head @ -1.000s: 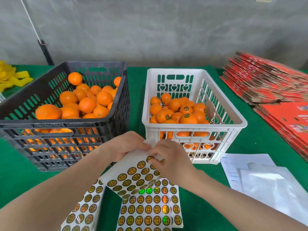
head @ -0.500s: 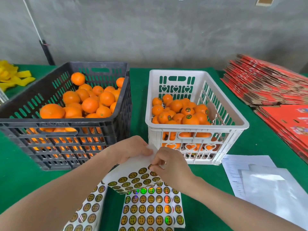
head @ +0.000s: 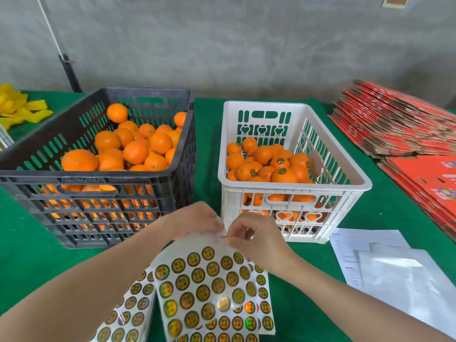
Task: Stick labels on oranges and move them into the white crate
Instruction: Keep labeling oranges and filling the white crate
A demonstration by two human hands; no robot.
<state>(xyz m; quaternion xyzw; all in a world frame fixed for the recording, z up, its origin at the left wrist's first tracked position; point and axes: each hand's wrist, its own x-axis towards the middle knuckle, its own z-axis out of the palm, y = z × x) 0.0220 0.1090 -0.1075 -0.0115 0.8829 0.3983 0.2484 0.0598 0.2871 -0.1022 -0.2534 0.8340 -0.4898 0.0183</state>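
a fruit-packing workroom: 2 crates of oranges (head: 138,149), flat red cartons (head: 394,124), bare concrete wall (head: 222,40).

Labelled oranges (head: 283,175), several with round gold-and-black stickers on top, part-fill the white crate (head: 293,191) at right on the green cloth (head: 29,255). Plain oranges (head: 135,152) are heaped in the black crate (head: 98,177) just beside it at left. In front, a sheet (head: 204,287) of round gold labels (head: 193,259) curls up off the cloth, its bare top edge pinched by the left hand (head: 195,220) and right hand (head: 256,239). More sheets (head: 264,304) lie flat beneath.
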